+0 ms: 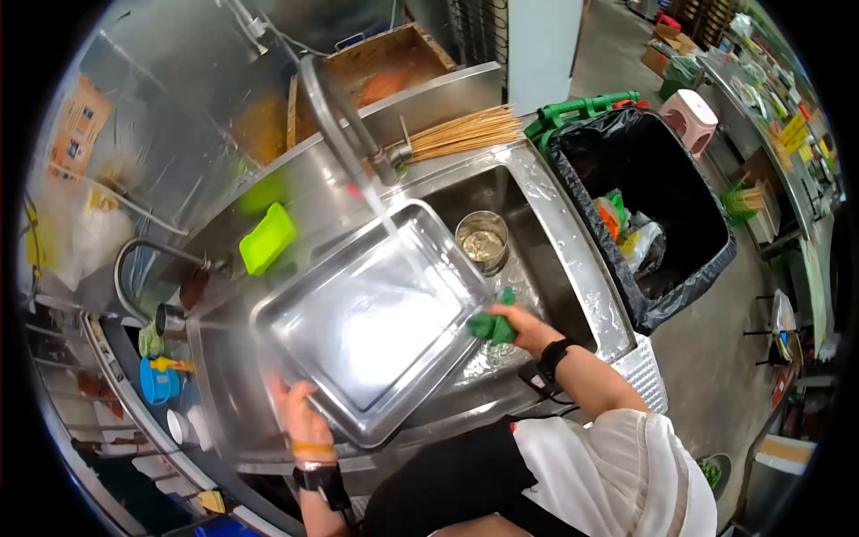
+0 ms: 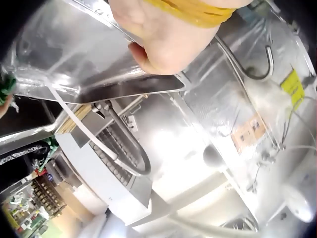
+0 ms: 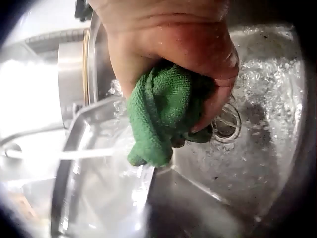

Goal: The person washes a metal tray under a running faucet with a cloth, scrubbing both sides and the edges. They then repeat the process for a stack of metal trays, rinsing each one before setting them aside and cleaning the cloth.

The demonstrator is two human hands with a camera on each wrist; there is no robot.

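Note:
A rectangular stainless steel tray (image 1: 358,309) lies tilted over the sink, with a stream of water (image 1: 380,210) running onto it from the tall faucet (image 1: 333,116). At its near left edge my left hand (image 1: 302,413) grips the rim; the left wrist view shows the thumb side of the hand (image 2: 166,42), and most fingers are hidden. My right hand (image 1: 528,329) holds a bunched green cloth (image 1: 492,327) at the tray's right edge. In the right wrist view, fingers and thumb are curled round the cloth (image 3: 163,114).
A metal cup-shaped strainer (image 1: 482,240) stands in the right sink basin (image 1: 573,304). Wooden skewers (image 1: 465,132) lie behind it, and a bright green container (image 1: 267,239) is on the back ledge. A black-lined bin (image 1: 662,295) stands right of the sink. A blue container (image 1: 159,382) sits at left.

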